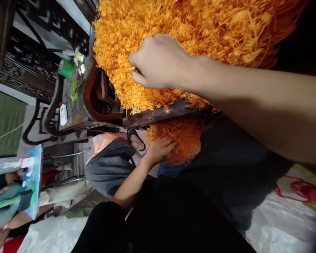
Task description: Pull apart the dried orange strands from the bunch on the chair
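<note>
A big heap of orange plastic-looking flower pieces with thin stems (116, 45) fills the top of the view. My right hand (163, 63) reaches across from the right edge and is closed over this heap, thumb near the bent index finger. Whatever it pinches is hidden or merges with the orange behind it. Lower down, my left hand (160, 151) rests with fingers stretched on a second batch of orange pieces (185, 140). That batch lies by my legs, in or above something blue (171, 169).
Left of the heap, a dark carved wooden chair or bench (91, 95) holds a green roll (65, 68), white flowers (79, 57) and a white box (63, 114). Another person (5, 189) is partly visible at lower left. Clear plastic bags (281, 225) lie lower right.
</note>
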{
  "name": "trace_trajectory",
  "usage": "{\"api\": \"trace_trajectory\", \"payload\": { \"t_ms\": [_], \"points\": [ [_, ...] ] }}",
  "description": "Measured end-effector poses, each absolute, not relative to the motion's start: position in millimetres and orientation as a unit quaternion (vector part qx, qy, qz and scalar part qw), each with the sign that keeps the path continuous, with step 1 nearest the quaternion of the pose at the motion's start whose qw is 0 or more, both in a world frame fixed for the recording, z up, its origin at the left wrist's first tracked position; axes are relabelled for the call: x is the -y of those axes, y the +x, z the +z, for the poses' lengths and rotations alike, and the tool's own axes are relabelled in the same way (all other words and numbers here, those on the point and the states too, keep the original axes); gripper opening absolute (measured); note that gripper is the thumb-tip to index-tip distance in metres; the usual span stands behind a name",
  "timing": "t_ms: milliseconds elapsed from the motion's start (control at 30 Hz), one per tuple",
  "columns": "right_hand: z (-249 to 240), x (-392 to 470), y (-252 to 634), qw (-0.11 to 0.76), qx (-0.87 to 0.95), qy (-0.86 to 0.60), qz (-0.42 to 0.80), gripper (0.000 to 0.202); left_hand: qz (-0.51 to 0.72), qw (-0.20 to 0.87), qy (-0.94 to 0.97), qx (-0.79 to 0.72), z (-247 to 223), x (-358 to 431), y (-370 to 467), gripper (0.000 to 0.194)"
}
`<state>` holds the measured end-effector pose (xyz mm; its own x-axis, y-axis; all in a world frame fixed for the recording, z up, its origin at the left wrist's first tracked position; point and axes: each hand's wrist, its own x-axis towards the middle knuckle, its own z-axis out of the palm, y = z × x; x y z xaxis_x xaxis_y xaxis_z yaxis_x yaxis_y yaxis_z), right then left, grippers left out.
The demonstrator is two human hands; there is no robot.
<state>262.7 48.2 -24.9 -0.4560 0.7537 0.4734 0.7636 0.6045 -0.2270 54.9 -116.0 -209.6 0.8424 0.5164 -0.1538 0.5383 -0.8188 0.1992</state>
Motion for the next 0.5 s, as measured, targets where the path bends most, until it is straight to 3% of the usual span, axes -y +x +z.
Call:
{"api": "trace_trajectory", "payload": {
  "t_ms": [133, 300, 433, 500],
  "points": [
    [-26, -48, 264, 0.269, 0.860, -0.433, -0.010, 0.047, -0.153, 0.135, 0.911, -0.360, -183, 116, 67, 0.038],
    [-28, -48, 268, 0.261, 0.864, -0.430, 0.002, 0.048, -0.236, 0.163, 0.896, -0.339, -164, 139, 84, 0.083],
    [-30, -45, 271, 0.260, 0.862, -0.436, 0.001, 0.050, -0.176, 0.192, 0.906, -0.334, -156, 152, 77, 0.071],
    [-31, -44, 274, 0.267, 0.858, -0.439, 0.000, 0.050, -0.111, 0.227, 0.876, -0.411, -155, 143, 62, 0.058]
  ]
}}
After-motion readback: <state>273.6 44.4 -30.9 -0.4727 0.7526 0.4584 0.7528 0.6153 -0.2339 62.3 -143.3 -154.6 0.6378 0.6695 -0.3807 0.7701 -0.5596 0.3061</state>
